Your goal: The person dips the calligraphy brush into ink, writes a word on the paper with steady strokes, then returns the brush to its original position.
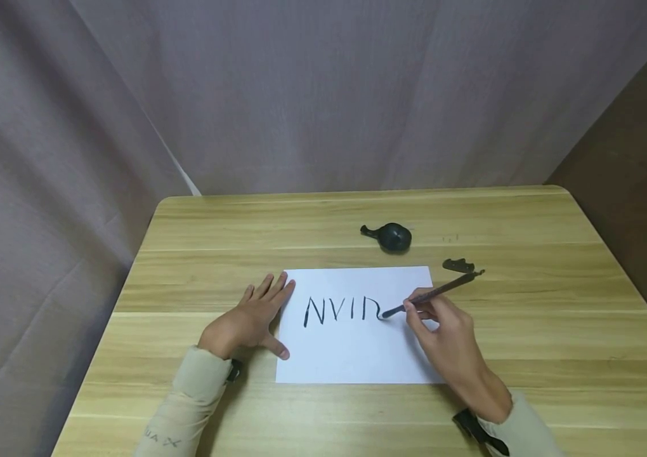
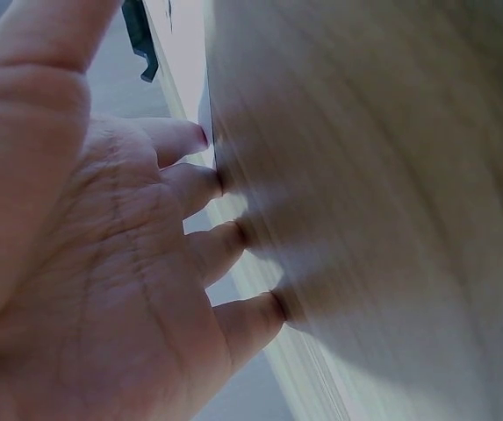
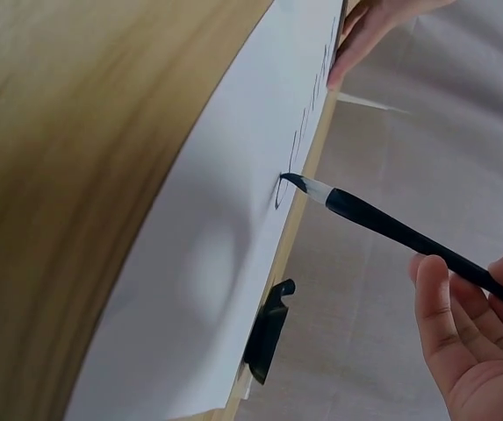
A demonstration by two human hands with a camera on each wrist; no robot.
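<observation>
My right hand (image 1: 448,339) grips a dark ink brush (image 1: 443,289) by its handle, slanted up to the right. The brush's black tip meets the white sheet of paper (image 1: 352,358) at the lower end of a curved stroke; in the right wrist view the bristles (image 3: 308,186) are black at the point and pale above. Black letters (image 1: 329,310) reading N, V, I and a vertical line with a curve run across the sheet. With fingers spread, my left hand (image 1: 246,324) rests at the paper's left edge, thumb and fingertips on or beside it.
Behind the paper lies a glossy black dish (image 1: 394,238) with a short spout-like end pointing left. A small dark wavy-edged brush rest (image 1: 458,265) sits beyond the sheet's upper right corner. The wooden table (image 1: 563,317) ends at a grey curtain (image 1: 323,95).
</observation>
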